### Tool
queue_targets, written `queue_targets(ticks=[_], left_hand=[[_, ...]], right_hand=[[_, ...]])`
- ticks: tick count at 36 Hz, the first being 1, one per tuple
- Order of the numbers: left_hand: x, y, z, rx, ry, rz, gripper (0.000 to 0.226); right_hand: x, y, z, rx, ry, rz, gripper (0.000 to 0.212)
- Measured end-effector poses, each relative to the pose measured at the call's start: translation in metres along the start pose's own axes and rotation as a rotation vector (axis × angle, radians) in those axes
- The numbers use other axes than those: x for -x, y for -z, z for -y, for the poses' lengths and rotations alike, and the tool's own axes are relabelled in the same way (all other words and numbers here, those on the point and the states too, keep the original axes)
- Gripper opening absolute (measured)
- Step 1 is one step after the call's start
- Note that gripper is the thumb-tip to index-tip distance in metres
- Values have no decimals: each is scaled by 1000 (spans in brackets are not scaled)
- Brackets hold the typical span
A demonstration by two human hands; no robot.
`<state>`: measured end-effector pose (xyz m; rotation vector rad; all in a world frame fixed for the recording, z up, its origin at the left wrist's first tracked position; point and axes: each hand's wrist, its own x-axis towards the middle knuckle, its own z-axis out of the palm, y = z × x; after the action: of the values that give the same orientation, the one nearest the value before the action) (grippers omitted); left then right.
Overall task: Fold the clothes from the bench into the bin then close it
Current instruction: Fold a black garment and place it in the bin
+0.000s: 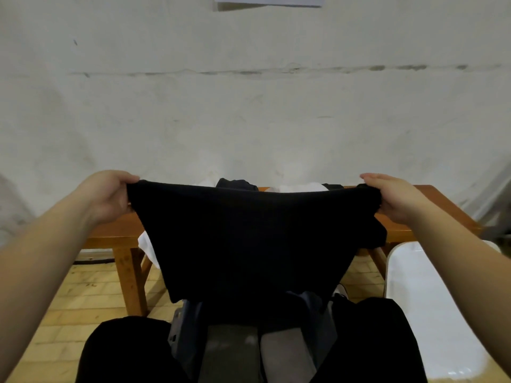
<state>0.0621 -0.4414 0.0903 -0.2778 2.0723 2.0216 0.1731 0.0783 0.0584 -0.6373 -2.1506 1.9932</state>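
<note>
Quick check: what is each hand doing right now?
Left hand: grips the black garment at its top corner.
Right hand: grips the garment's other top corner.

Both forearms are bare, with no sleeve, watch or ring in view on the left hand or the right hand. At 6 o'clock the legs wear loose black trousers, one knee on either side.
</note>
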Motion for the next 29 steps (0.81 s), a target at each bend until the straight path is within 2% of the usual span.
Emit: queue_targets(ticks=[2,4,7,10,12,17,21,24,27,29], left_hand=[[0,-2,0,52,-28,-1,14],[-1,-4,1,67,-118,-77,15],[1,-8,2,-194,-287,-178,23],[5,-13,1,-462,-358,-172,26],[5,-18,-3,-561,-321,-146,29],[3,-21,-9,-668,-34,43,28],[-3,-15,-10,-591,68,85,21],[-5,-15,-14,-555,43,147,22],[-5,-14,-16,-729,-55,193,21],[-2,-14,-15,-875,-131,186,22]], right_hand=[[4,3,2,-26,14,23,24],[7,5,4,-2,30,35,26],[9,7,5,155,77,26,29],[10,7,7,307,133,16,30],[9,7,8,322,153,16,30],[5,11,8,233,143,34,34],[2,14,5,175,131,38,37],[2,15,5,138,137,27,34],[0,17,7,146,152,74,33],[-3,20,6,242,159,99,35]])
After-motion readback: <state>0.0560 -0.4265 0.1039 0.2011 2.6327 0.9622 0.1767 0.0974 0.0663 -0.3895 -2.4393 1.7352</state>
